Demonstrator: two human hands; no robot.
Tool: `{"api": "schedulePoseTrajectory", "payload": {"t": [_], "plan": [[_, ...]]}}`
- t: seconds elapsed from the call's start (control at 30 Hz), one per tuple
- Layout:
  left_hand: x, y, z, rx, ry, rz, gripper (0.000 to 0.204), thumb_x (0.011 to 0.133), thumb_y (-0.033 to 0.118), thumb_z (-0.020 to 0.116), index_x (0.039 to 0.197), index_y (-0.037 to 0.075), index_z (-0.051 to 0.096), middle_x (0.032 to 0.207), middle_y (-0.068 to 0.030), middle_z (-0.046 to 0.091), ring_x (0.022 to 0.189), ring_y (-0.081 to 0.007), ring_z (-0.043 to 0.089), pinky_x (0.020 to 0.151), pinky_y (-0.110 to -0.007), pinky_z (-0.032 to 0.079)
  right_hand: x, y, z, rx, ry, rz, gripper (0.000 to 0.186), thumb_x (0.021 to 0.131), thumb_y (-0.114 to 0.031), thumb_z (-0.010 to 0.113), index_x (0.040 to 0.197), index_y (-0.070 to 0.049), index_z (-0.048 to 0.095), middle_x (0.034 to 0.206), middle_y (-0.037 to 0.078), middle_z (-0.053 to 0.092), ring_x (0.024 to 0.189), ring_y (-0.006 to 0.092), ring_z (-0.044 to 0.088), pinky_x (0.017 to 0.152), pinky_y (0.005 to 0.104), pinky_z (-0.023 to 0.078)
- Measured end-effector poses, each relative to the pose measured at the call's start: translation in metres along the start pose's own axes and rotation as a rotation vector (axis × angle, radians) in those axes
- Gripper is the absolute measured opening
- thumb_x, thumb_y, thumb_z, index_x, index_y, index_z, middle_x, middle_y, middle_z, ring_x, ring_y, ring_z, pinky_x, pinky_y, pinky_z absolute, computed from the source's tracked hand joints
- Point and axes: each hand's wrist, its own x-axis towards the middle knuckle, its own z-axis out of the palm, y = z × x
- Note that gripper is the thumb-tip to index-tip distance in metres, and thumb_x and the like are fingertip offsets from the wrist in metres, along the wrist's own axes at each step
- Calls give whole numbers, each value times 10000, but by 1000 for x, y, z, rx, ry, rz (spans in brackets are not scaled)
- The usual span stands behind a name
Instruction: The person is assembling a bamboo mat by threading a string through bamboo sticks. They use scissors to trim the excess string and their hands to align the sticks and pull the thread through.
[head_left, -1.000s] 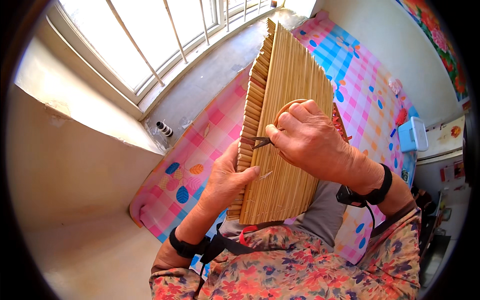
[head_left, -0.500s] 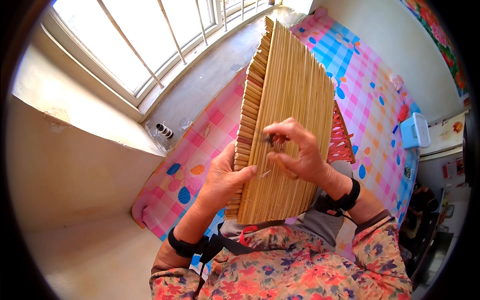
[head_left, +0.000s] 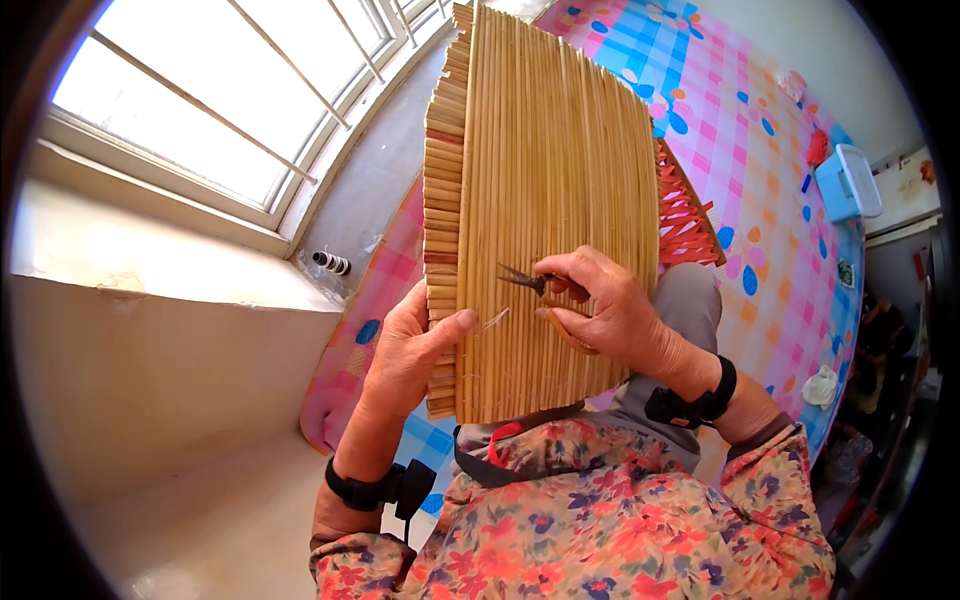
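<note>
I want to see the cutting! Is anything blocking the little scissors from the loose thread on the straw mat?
Nothing visible does. The right hand holds the small scissors just above the pale loose thread on the straw mat; the left hand grips the mat's edge beside it.

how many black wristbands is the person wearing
2: one wristband on the left wrist, below the left hand; one wristband on the right wrist, behind the right hand holding small scissors.

You have one slatted bamboo mat (head_left: 545, 180), one small pair of scissors (head_left: 522, 280), two wristbands, and one white box (head_left: 850, 182).
</note>
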Motion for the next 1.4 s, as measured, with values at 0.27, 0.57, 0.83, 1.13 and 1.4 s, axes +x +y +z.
{"api": "schedulePoseTrajectory", "payload": {"t": [0.27,0.57,0.83,1.13,1.4], "plan": [[-17,0,7,-8,24,-60,533,852,51,682,1323,-19,442,1207,-85,598,1056,-134,591,915,-299,485,-18,12,3,67,73,14,412,733,-19,713,1122,-54,579,865,101,555,773,228,601,705,339,516],[-19,8,12,28,51,-38,483,878,77,655,1311,-18,464,1201,-85,604,1075,-127,580,934,-298,470,-15,16,8,276,60,84,404,779,23,681,1162,-38,568,854,69,533,750,155,581,698,277,506],[-20,6,13,132,101,4,472,895,65,620,1325,-30,450,1211,-87,596,1095,-126,567,952,-289,451,-2,-5,12,521,113,66,371,806,53,662,1159,-30,586,928,70,572,839,125,605,780,239,526],[-23,3,13,212,124,59,427,912,60,600,1305,-36,462,1164,-73,606,1052,-108,573,921,-273,463,12,-15,36,321,81,-48,325,800,23,669,1111,-31,590,882,82,586,761,157,621,710,282,540],[-27,-2,10,236,151,129,433,899,58,636,1289,-49,479,1151,-78,618,1040,-110,583,910,-272,474,17,-13,35,553,128,125,285,833,23,646,1108,-24,588,833,46,585,799,76,599,717,245,517]]}}
